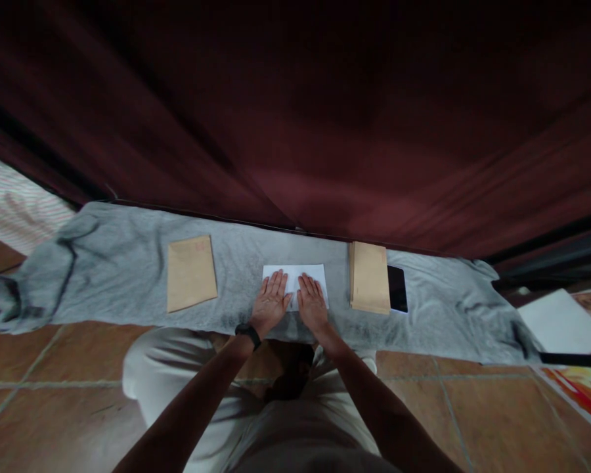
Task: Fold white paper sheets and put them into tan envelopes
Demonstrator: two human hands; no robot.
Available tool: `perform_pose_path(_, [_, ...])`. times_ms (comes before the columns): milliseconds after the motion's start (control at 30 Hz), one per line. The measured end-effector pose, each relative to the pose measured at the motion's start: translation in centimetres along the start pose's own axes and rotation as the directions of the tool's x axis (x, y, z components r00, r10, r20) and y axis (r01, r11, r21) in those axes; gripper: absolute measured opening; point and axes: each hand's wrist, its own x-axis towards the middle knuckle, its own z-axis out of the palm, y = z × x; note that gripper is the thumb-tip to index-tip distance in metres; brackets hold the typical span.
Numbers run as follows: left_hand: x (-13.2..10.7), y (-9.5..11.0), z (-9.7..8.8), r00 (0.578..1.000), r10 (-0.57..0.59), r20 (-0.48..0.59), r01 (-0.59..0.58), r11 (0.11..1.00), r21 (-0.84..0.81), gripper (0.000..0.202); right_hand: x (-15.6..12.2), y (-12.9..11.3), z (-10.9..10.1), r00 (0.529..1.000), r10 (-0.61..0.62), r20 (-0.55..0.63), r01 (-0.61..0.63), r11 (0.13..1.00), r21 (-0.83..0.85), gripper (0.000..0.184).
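Note:
A white sheet of paper (292,284) lies in front of me on a grey cloth, in the middle of the head view. My left hand (272,299) rests flat on its left part, fingers stretched out, with a dark band on the wrist. On the right part lies my right hand (312,301), also flat with straight fingers. Neither hand grips anything. A brown envelope (192,274) lies to the left of my hands. To their right is a stack of brown envelopes (371,277), and a dark phone or tablet (397,289) sits partly under or against the stack's right edge.
The grey cloth (128,263) covers a long narrow surface. A dark red curtain or panel (295,131) rises along its far edge. Striped fabric (20,203) is at the far left. White and colourful sheets (566,322) lie at the far right, above the tiled floor (423,407).

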Motion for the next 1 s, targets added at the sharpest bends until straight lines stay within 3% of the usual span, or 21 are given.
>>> perform_pose_path(133, [0.1,0.2,-0.2,0.998,0.023,0.057,-0.03,0.992,0.124,0.063,1.5,-1.5,0.3,0.999,-0.029,-0.04,0.032,0.997,0.07,0.047])
perform_pose_path(333, [0.0,0.3,-0.2,0.994,0.035,0.108,-0.056,0.978,0.202,0.064,3.3,-3.0,1.3,0.993,-0.118,-0.002,0.118,0.991,0.067,0.047])
perform_pose_path(1000, [0.3,1.2,-0.6,0.998,0.045,0.035,-0.051,0.976,0.209,0.06,2.4,1.0,0.5,0.998,-0.06,0.016,0.061,0.99,-0.13,0.048])
